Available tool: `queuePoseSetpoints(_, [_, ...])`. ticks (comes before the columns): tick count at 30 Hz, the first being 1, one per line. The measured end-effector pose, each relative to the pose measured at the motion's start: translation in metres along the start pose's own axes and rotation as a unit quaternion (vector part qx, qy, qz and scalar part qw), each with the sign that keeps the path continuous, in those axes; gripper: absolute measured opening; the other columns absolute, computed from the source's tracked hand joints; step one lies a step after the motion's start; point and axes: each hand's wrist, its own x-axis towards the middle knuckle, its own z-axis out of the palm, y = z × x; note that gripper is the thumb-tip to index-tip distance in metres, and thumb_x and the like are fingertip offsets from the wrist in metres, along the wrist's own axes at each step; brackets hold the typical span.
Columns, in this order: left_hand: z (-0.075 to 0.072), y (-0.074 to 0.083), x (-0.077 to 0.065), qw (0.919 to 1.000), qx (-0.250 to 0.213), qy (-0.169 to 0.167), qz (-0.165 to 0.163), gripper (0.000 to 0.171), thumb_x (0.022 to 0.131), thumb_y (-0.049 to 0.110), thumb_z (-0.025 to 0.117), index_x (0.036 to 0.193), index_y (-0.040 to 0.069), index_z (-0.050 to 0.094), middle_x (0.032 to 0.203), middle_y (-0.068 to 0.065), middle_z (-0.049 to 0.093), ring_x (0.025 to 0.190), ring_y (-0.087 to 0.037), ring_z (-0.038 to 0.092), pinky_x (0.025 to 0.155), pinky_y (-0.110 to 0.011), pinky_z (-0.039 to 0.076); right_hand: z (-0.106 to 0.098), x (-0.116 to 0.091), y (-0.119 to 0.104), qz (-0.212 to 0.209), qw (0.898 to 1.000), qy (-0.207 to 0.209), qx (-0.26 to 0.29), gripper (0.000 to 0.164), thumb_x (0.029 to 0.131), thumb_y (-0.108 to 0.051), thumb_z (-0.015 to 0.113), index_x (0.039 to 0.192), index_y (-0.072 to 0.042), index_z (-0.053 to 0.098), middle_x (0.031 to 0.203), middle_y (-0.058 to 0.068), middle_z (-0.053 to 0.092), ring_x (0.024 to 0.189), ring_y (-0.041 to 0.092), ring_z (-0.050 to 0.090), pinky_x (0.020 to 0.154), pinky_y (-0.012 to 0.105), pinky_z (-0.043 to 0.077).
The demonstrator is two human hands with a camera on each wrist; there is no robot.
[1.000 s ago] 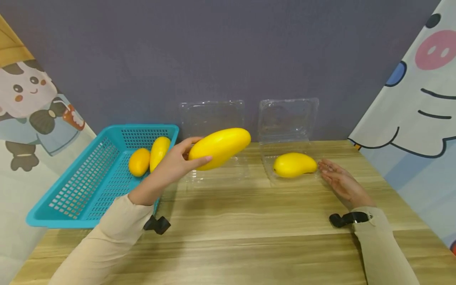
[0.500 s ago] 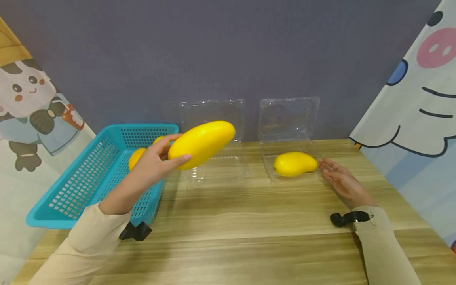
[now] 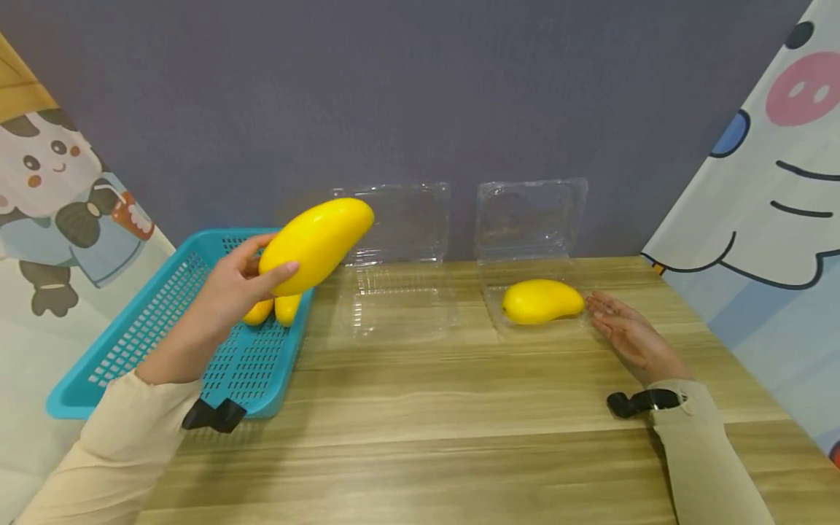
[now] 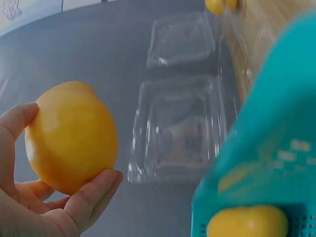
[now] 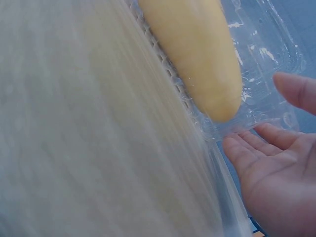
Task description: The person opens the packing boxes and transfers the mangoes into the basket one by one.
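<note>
A large yellow mango [image 3: 318, 244] is held in the air by my left hand [image 3: 219, 299], thumb on the near side, above the right side of the blue basket [image 3: 289, 364]. The left wrist view shows the mango [image 4: 74, 138] between thumb and fingers. Inside the basket lie two more mangoes [image 3: 286, 310], partly hidden by the held one and the hand. Another mango [image 3: 542, 301] lies in the right clear plastic clamshell box [image 3: 531, 219], whose lid stands up. Beside that box's right end is my right hand [image 3: 633, 337], fingers extended, holding nothing.
A second clear clamshell box [image 3: 400, 310], lid raised, stands between the basket and the right box. Behind both lids rises a grey wall [image 3: 420, 95]. Cartoon-printed cloths [image 3: 741, 240] hang at both sides. Everything stands on a wood-grain table [image 3: 446, 408].
My left hand has carried the mango leftward and slightly up, from over the left clamshell box to over the basket. The right hand has stayed beside the right box.
</note>
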Motion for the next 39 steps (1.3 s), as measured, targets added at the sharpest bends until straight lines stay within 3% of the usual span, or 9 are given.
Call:
queuePoseSetpoints(5, [-0.017,-0.012,0.007,0.9995,-0.007,0.026,-0.019,0.069,0.091,0.048,0.054,0.148,0.019,0.027,0.119,-0.011,0.052,0.087,-0.007,0.059,0.074,-0.019,0.050,0.000,0.000,0.000,0.015,1.000,0.004,-0.006,0.069,0.101,-0.004,0.036,0.143,0.006,-0.017,0.152,0.019,-0.018,0.113,-0.010,0.045,0.096,0.009,0.037])
queuePoseSetpoints(11, [-0.033,-0.026,0.018,0.9960,0.000,0.072,-0.054,0.081,0.087,0.058,0.053,0.149,0.015,0.025,0.129,-0.012,0.045,0.093,-0.008,0.053,0.075,-0.019,0.050,0.000,-0.001,0.001,0.020,1.000,0.007,-0.004,0.070,0.101,-0.005,0.037,0.144,0.005,-0.016,0.154,0.016,-0.015,0.113,-0.010,0.045,0.096,0.009,0.037])
queuePoseSetpoints(16, [-0.043,-0.041,0.026,0.9923,-0.034,0.096,-0.070,0.079,0.087,0.054,0.054,0.147,0.011,0.026,0.119,-0.004,0.045,0.089,-0.003,0.052,0.070,-0.016,0.052,0.000,-0.001,0.002,0.015,1.000,0.003,0.010,0.069,0.101,-0.004,0.037,0.144,0.005,-0.017,0.154,0.015,-0.012,0.113,-0.009,0.046,0.096,0.010,0.038])
queuePoseSetpoints(20, [-0.052,-0.052,0.031,0.9902,-0.044,0.104,-0.082,0.080,0.088,0.052,0.054,0.148,0.008,0.023,0.119,-0.002,0.043,0.083,0.002,0.053,0.068,-0.016,0.053,0.000,-0.002,0.001,0.012,1.000,0.001,0.017,0.069,0.101,-0.004,0.037,0.143,0.005,-0.017,0.155,0.013,-0.009,0.114,-0.008,0.047,0.097,0.011,0.038])
queuePoseSetpoints(29, [-0.068,-0.072,0.038,0.9860,-0.029,0.108,-0.124,0.095,0.085,0.061,0.051,0.151,0.005,0.012,0.143,-0.023,0.026,0.072,0.006,0.054,0.067,-0.015,0.053,0.001,-0.001,0.000,0.000,1.000,-0.003,0.006,0.068,0.101,-0.004,0.037,0.143,0.007,-0.015,0.155,0.015,-0.007,0.114,-0.008,0.047,0.096,0.011,0.038])
queuePoseSetpoints(35, [-0.077,-0.085,0.044,0.9850,-0.032,0.110,-0.130,0.093,0.088,0.057,0.051,0.149,-0.003,0.013,0.126,-0.015,0.037,0.069,0.003,0.055,0.066,-0.018,0.054,0.000,-0.001,0.001,0.005,1.000,-0.001,0.004,0.068,0.101,-0.004,0.036,0.143,0.006,-0.015,0.154,0.017,-0.012,0.113,-0.009,0.046,0.096,0.010,0.038])
queuePoseSetpoints(39, [-0.079,-0.092,0.045,0.9836,-0.011,0.112,-0.141,0.090,0.088,0.057,0.050,0.145,-0.006,0.020,0.121,-0.015,0.040,0.068,0.000,0.053,0.064,-0.019,0.054,-0.002,0.000,0.001,0.005,1.000,-0.004,0.004,0.067,0.101,-0.004,0.036,0.143,0.006,-0.016,0.152,0.019,-0.017,0.113,-0.009,0.046,0.096,0.010,0.037])
